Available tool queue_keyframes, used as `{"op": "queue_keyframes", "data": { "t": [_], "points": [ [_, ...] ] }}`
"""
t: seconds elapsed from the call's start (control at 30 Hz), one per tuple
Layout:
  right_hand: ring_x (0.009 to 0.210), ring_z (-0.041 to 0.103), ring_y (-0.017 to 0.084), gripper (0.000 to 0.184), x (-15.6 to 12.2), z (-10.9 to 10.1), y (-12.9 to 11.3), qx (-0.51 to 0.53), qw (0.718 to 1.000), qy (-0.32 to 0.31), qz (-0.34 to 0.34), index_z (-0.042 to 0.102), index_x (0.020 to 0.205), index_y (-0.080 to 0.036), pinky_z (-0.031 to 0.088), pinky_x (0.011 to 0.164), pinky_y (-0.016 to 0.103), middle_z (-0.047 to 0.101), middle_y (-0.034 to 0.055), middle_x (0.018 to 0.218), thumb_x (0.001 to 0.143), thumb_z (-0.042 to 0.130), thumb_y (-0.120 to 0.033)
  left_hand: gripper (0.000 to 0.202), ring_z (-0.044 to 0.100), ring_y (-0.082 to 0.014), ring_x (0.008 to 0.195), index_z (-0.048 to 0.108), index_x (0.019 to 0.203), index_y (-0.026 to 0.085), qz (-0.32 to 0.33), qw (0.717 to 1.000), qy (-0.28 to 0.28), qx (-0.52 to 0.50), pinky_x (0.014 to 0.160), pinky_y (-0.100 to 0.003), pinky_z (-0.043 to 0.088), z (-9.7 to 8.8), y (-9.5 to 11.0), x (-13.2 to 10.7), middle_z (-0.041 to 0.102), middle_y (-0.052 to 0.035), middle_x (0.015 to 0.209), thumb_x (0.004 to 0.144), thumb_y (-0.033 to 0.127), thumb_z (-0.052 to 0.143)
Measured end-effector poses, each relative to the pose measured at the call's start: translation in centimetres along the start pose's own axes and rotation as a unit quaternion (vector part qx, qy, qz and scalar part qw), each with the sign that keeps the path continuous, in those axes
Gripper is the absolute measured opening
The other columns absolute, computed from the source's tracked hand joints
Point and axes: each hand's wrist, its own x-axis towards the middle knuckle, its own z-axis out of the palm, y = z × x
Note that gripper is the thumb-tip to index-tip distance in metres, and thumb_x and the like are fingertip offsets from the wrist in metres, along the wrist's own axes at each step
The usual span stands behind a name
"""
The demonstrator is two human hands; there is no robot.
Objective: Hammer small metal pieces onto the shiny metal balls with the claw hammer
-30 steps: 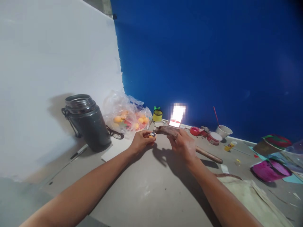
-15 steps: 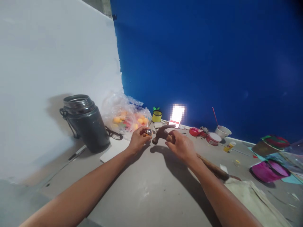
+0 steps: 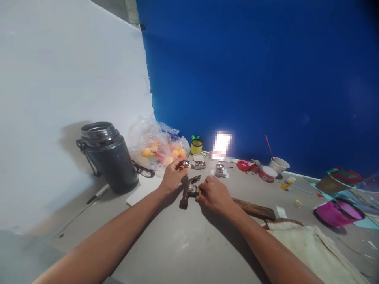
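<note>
Between the thumb and fingers of my left hand (image 3: 173,175) is a small shiny silver ball (image 3: 186,165), held above the table. My right hand (image 3: 214,194) is closed round the wooden handle of a claw hammer (image 3: 189,191), close behind its head. The hammer lies low at the table, its head pointing left and its handle (image 3: 254,208) running out to the right under my wrist. Just beyond the hands sit a small open box (image 3: 199,165) of metal bits and a second silver ball (image 3: 219,168) on a white piece of paper.
At left stands an open dark flask (image 3: 111,161), with glasses (image 3: 145,171) beside it. Plastic bags (image 3: 156,146) of orange things lie behind. To the right are a white cup (image 3: 279,165), a red-and-white tub (image 3: 268,174), a pink container (image 3: 339,213) and a pale cloth (image 3: 314,240).
My right hand has brought the hammer down and toward me, its head now lower and turned. The small box and second ball have come into view. My left hand keeps the silver ball.
</note>
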Motion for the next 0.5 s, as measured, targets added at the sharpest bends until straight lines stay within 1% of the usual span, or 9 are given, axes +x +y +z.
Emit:
{"op": "queue_keyframes", "data": {
  "t": [0.07, 0.13, 0.2, 0.27, 0.33, 0.4, 0.47, 0.5],
  "points": [
    [0.1, 0.062, 0.022, 0.016, -0.1, 0.0, 0.0, -0.013, 1.0, -0.002, -0.012, 0.075, 0.088, -0.021, 0.034, 0.069, 0.029, 0.068, 0.0083, 0.102, 0.089, 0.068, -0.036, 0.039, 0.06, -0.015, 0.07, 0.076, 0.103, 0.018, -0.008, 1.0, -0.005, -0.002, 0.066, -0.027, 0.05, 0.0, 0.1, -0.1, 0.071, -0.0029, 0.085, 0.065, 0.023, 0.08],
    [0.098, 0.064, 0.022, 0.019, -0.2, -0.4, 0.0, -0.005, 1.0, -0.011, -0.014, 0.076, 0.095, -0.022, 0.036, 0.068, 0.029, 0.07, 0.0079, 0.102, 0.09, 0.067, -0.038, 0.036, 0.057, -0.0141, 0.065, 0.076, 0.103, 0.019, -0.018, 1.0, -0.011, -0.009, 0.061, -0.027, 0.047, 0.0, 0.0, -0.2, 0.068, -0.0012, 0.077, 0.068, 0.028, 0.08],
    [0.095, 0.066, 0.022, 0.025, 0.1, -1.2, 0.1, 0.011, 1.0, -0.015, -0.01, 0.076, 0.103, -0.025, 0.038, 0.067, 0.028, 0.073, 0.0066, 0.103, 0.092, 0.065, -0.044, 0.035, 0.055, -0.0134, 0.061, 0.075, 0.103, 0.018, -0.032, 0.999, -0.024, -0.021, 0.058, -0.025, 0.044, -0.1, -0.1, -0.2, 0.064, 0.0003, 0.07, 0.071, 0.031, 0.079],
    [0.093, 0.069, 0.022, 0.028, 1.0, -2.3, 0.3, 0.009, 1.0, -0.009, 0.004, 0.075, 0.11, -0.027, 0.041, 0.068, 0.028, 0.076, 0.0054, 0.103, 0.096, 0.06, -0.046, 0.035, 0.054, -0.0124, 0.059, 0.075, 0.102, 0.017, -0.044, 0.997, -0.041, -0.04, 0.058, -0.025, 0.043, -0.1, -0.3, -0.2, 0.061, 0.0015, 0.065, 0.071, 0.031, 0.08],
    [0.098, 0.071, 0.024, 0.026, 2.5, -3.5, 0.6, -0.044, 0.998, 0.029, 0.035, 0.076, 0.108, -0.025, 0.046, 0.073, 0.029, 0.077, 0.0083, 0.107, 0.099, 0.057, -0.04, 0.036, 0.053, -0.0116, 0.059, 0.075, 0.101, 0.016, -0.052, 0.995, -0.055, -0.072, 0.059, -0.025, 0.043, 0.0, -0.4, -0.1, 0.06, 0.0019, 0.065, 0.068, 0.029, 0.082],
    [0.104, 0.071, 0.027, 0.027, 4.6, -4.4, 0.8, -0.104, 0.993, 0.029, 0.044, 0.077, 0.108, -0.021, 0.05, 0.078, 0.031, 0.077, 0.0129, 0.111, 0.101, 0.052, -0.029, 0.038, 0.054, -0.0116, 0.06, 0.075, 0.101, 0.016, -0.055, 0.992, -0.06, -0.098, 0.06, -0.025, 0.044, 0.1, -0.4, 0.0, 0.061, 0.0014, 0.068, 0.065, 0.027, 0.082],
    [0.108, 0.071, 0.029, 0.029, 6.8, -4.9, 0.9, -0.116, 0.992, 0.032, 0.046, 0.077, 0.107, -0.015, 0.051, 0.084, 0.034, 0.077, 0.0183, 0.112, 0.098, 0.05, -0.016, 0.038, 0.055, -0.0119, 0.061, 0.076, 0.1, 0.016, -0.055, 0.991, -0.059, -0.103, 0.06, -0.025, 0.045, 0.3, -0.3, -0.1, 0.061, 0.0007, 0.07, 0.064, 0.026, 0.081],
    [0.11, 0.071, 0.03, 0.029, 7.9, -5.0, 0.9, -0.116, 0.992, 0.031, 0.045, 0.077, 0.109, -0.014, 0.052, 0.087, 0.035, 0.076, 0.0199, 0.114, 0.096, 0.051, -0.012, 0.037, 0.054, -0.0119, 0.061, 0.076, 0.099, 0.016, -0.052, 0.992, -0.055, -0.101, 0.06, -0.026, 0.044, 0.3, -0.3, -0.1, 0.061, 0.0007, 0.071, 0.064, 0.026, 0.08]
  ]
}}
